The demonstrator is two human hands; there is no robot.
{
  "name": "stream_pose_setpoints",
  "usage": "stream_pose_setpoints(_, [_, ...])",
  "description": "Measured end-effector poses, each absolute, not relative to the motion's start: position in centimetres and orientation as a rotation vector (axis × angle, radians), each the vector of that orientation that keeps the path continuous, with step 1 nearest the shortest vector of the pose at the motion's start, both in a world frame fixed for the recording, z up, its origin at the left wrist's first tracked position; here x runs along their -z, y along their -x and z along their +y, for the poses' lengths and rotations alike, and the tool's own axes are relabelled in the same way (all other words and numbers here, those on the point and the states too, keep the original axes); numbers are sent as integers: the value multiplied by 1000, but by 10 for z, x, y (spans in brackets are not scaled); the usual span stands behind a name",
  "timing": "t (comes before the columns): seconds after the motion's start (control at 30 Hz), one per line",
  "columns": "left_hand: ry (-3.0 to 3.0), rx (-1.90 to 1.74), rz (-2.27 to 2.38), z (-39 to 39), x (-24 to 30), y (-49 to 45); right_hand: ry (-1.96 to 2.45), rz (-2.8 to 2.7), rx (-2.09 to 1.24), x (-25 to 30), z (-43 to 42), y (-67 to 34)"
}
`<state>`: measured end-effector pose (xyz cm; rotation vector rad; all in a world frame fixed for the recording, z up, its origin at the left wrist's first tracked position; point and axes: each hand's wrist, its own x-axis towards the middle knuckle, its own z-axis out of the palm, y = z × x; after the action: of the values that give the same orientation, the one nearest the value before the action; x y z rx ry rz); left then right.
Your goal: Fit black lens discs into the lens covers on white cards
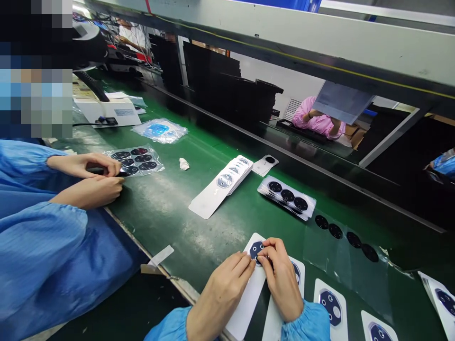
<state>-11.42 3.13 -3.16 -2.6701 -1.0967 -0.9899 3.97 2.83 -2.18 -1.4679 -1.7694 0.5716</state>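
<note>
My left hand (227, 286) lies on a long white phone-back panel (245, 308), its fingers extended together beside a dark octagonal camera-ring piece (254, 249). My right hand (280, 277) is closed, thumb and fingertips pinched at the right edge of that piece; the fingers hide part of it. Under my right wrist lies another white panel (297, 272) with a similar dark piece, partly covered. Further right are a third white panel (341, 322) and a fourth white panel (369, 327), each bearing a dark octagon.
Beyond my hands are a fanned stack of white panels (209, 196), a stack of cards with black discs (284, 203) and a clear sheet (348, 265) with black discs. At left, a co-worker's hands (88, 180) work near a bagged disc sheet (142, 161). A shelf beam (284, 42) crosses above.
</note>
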Motion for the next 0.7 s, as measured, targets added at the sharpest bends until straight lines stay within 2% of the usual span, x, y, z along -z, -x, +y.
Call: stream_pose_setpoints(0.7, [2675, 812, -991, 39, 22, 111, 1523, -1806, -667, 16, 38, -42])
